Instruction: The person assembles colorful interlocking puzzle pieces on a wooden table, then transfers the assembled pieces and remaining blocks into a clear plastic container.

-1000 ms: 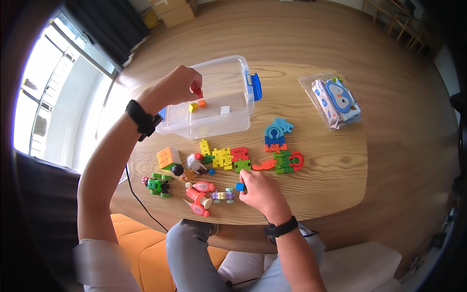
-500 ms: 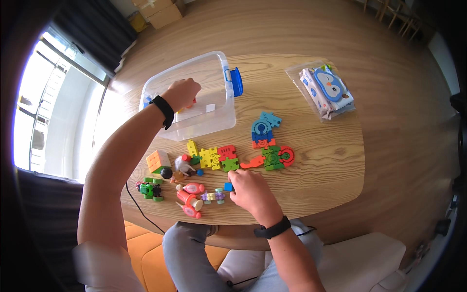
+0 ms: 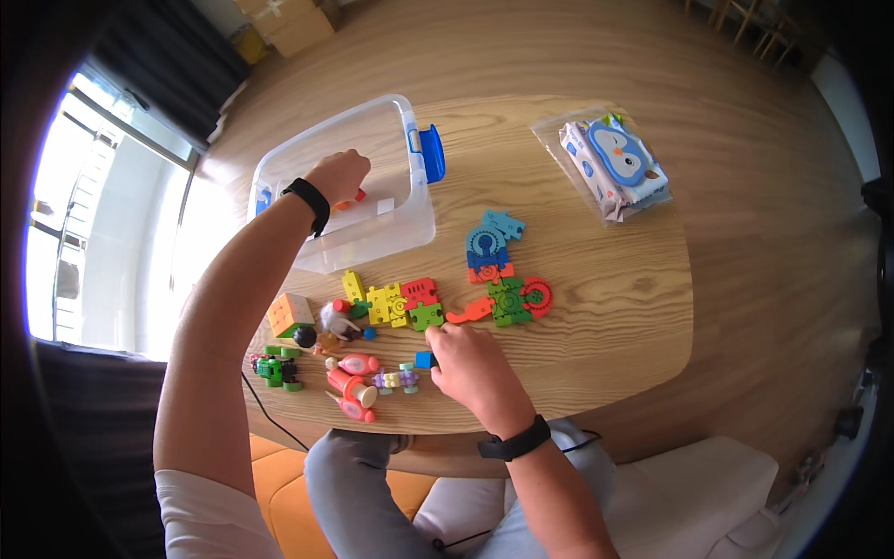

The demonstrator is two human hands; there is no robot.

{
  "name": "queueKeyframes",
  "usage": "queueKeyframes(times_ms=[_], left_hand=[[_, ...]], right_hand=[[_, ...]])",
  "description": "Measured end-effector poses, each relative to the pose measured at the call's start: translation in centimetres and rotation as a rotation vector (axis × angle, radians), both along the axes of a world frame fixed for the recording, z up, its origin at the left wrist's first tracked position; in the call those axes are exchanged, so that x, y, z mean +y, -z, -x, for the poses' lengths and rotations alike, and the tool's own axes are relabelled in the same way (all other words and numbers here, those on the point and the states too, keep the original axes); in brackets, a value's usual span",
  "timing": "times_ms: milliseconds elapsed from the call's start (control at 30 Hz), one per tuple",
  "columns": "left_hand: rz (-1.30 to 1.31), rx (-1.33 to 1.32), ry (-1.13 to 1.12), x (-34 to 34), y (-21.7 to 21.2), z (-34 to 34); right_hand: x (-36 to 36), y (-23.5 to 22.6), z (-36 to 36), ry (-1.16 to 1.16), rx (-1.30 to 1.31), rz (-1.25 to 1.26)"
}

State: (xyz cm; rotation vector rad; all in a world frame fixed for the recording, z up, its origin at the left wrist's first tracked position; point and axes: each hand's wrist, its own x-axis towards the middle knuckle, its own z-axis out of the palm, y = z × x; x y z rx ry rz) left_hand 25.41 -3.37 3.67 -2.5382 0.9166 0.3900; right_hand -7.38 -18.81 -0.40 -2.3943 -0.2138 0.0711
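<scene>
My left hand [image 3: 340, 175] is now reaching down inside the clear plastic box [image 3: 279, 168], where a second ago it was only at the near rim; the box itself is sitting farther left in my view. That tells me I am busy putting small toys into it. The fingers are curling around a small red and orange piece [image 3: 352, 198], holding it low over the box floor. My right hand [image 3: 470, 368] is staying near the table's [image 3: 596, 307] front edge, fingertips pinching a little blue block [image 3: 424, 360] beside the string of pastel beads [image 3: 396, 379]. The blue block is small, square-edged and solid in colour. Yellow, red and green puzzle pieces [image 3: 400, 303] are lying just beyond it.
</scene>
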Motion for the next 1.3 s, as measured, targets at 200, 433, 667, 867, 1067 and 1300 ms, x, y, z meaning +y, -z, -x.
queueKeyframes(times_ms=[200, 433, 667, 867, 1067, 1300], left_hand=[[0.013, 0.016, -0.021, 0.7, -0.5, 0.0], [0.526, -0.101, -0.033, -0.2, -7.9, 2.9], [0.856, -0.114, -0.028, -0.1, -13.9, 18.2], [0.764, 0.156, -0.029, -0.4, -10.7, 25.1], [0.507, 0.390, 0.032, 0.3, -4.6, 26.7], [0.388, 0.359, 0.091, 1.1, -1.7, 26.8]], right_hand=[[0.3, 0.2, 0.1, 0.003, -0.018, -0.010], [0.0, 0.4, 0.1, -0.037, 0.065, -0.044], [-0.5, 0.4, 0.2, -0.025, 0.087, -0.066], [-0.1, 0.5, 0.7, -0.039, 0.090, -0.056], [-0.3, 0.7, 1.1, -0.010, -0.059, -0.039], [-0.2, -0.1, 0.4, -0.048, 0.067, 0.058]])
